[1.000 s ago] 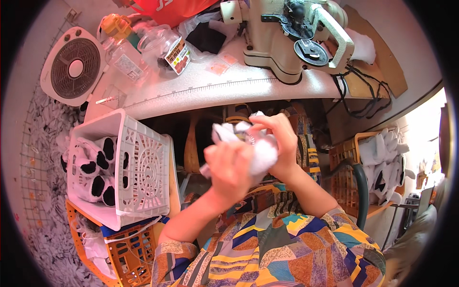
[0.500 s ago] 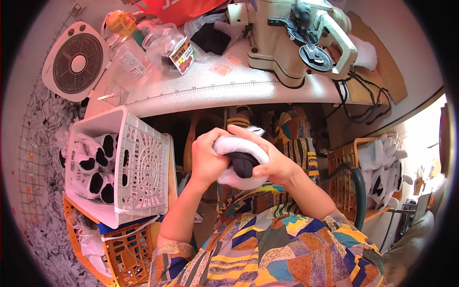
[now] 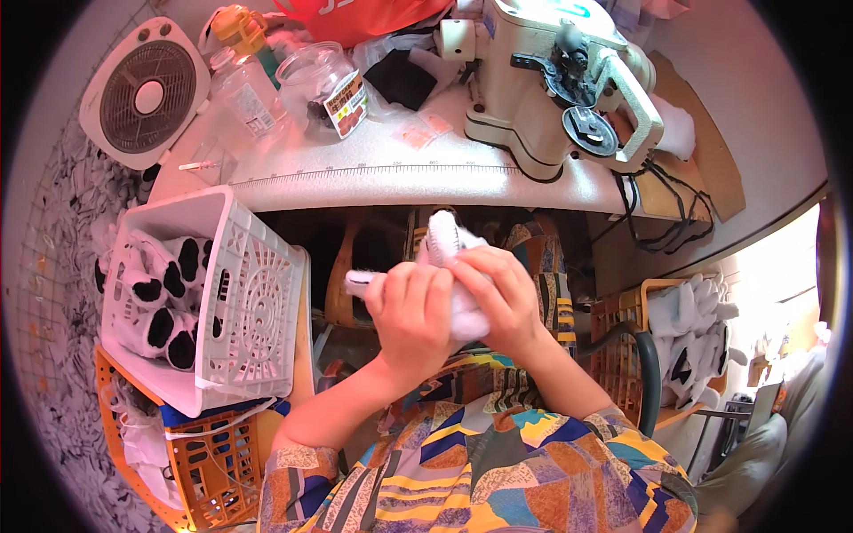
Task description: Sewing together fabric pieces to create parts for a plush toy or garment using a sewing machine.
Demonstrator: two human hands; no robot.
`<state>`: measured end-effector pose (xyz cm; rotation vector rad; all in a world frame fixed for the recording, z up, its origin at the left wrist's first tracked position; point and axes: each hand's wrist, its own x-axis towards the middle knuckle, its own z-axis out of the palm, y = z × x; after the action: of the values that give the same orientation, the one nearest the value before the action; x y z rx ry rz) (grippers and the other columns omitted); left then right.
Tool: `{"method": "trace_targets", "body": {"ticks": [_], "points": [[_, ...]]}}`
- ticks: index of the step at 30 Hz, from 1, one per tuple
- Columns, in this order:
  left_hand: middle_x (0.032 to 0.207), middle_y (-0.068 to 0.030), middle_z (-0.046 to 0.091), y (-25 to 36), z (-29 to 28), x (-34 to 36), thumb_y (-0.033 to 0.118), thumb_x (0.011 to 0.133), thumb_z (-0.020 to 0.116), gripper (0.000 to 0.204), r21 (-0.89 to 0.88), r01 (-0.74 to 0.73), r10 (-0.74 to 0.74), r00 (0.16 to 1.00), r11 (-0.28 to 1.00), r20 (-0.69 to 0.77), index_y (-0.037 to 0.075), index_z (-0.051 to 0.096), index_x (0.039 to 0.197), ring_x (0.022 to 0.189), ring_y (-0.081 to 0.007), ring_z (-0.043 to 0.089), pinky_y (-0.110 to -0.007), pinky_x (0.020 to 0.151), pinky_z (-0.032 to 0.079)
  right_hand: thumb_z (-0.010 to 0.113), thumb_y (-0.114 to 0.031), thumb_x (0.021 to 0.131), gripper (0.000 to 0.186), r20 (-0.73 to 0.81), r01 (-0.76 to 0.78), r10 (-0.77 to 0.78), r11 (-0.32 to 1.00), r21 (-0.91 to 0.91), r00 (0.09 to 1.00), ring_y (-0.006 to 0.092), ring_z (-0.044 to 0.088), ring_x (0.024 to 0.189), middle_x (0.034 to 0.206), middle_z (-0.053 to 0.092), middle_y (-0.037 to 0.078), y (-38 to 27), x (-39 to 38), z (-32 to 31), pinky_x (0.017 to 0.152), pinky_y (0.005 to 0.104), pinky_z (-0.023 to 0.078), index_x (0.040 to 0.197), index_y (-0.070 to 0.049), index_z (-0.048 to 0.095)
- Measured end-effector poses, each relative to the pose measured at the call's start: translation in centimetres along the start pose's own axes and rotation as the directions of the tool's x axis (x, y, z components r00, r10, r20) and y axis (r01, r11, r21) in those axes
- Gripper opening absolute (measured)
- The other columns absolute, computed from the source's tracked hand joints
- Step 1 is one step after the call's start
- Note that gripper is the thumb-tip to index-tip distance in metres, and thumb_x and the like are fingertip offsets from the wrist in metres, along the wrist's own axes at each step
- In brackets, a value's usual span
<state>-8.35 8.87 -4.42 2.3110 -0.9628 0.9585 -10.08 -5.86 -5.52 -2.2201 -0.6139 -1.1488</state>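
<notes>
A white fluffy plush piece (image 3: 464,315) is held in both hands over my lap, in front of the table's edge. One narrow end with a stitched seam sticks up toward the table, and a small white tip pokes out beside the left fingers. My left hand (image 3: 411,313) is closed round its left side with the knuckles up. From the right, my right hand (image 3: 500,291) grips the piece, fingers bent over its top. The palms and the piece's underside are hidden.
A white crate (image 3: 253,306) of white plush pieces with black ends rests on an orange crate (image 3: 218,471) at left. An orange basket (image 3: 617,346) of similar pieces stands right. On the table (image 3: 355,191) are a sewing machine (image 3: 524,98), jars (image 3: 320,84) and a fan (image 3: 147,96).
The plush piece has been turned over: its black inside, visible before, no longer shows, and a stitched white end now points up. Both hands have shifted from its sides to over its top.
</notes>
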Motion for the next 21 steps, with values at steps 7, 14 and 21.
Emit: {"method": "trace_targets", "body": {"ticks": [7, 14, 21], "points": [[0.099, -0.0115, 0.056, 2.1, 0.0, -0.9, 0.01, 0.059, 0.075, 0.058, -0.204, 0.06, -0.044, 0.996, 0.977, 0.079, 0.004, 0.052, 0.112, 0.09, -0.0302, 0.053, -0.043, 0.08, 0.031, 0.068, -0.009, 0.062, 0.027, -0.024, -0.088, 0.087, 0.995, -0.047, 0.996, 0.0236, 0.065, 0.069, 0.091, 0.065, 0.011, 1.2, -0.2, -0.4, 0.055, 0.0322, 0.05, 0.087, 0.0, 0.068], [0.092, -0.0117, 0.056, 2.7, -0.2, -1.3, 0.007, 0.057, 0.074, 0.054, -0.366, 0.102, -0.065, 0.992, 0.925, 0.111, 0.004, 0.052, 0.106, 0.085, -0.031, 0.054, -0.043, 0.076, 0.033, 0.07, -0.01, 0.059, 0.022, -0.093, -0.177, 0.174, 0.984, -0.022, 0.98, 0.0198, 0.055, 0.056, 0.087, 0.06, 0.007, 1.2, -0.5, 0.3, 0.049, 0.0296, 0.043, 0.078, -0.007, 0.059], [0.088, -0.0093, 0.057, 2.3, 0.0, -1.2, 0.011, 0.057, 0.076, 0.048, -0.398, 0.08, -0.045, 0.994, 0.914, 0.096, 0.004, 0.055, 0.1, 0.082, -0.0286, 0.056, -0.042, 0.079, 0.035, 0.068, -0.015, 0.056, 0.023, 0.142, 0.034, -0.029, 0.999, -0.029, 0.989, 0.0218, 0.058, 0.075, 0.096, 0.06, 0.005, 2.1, 0.2, -1.1, 0.055, 0.0314, 0.048, 0.075, -0.009, 0.058]]}}
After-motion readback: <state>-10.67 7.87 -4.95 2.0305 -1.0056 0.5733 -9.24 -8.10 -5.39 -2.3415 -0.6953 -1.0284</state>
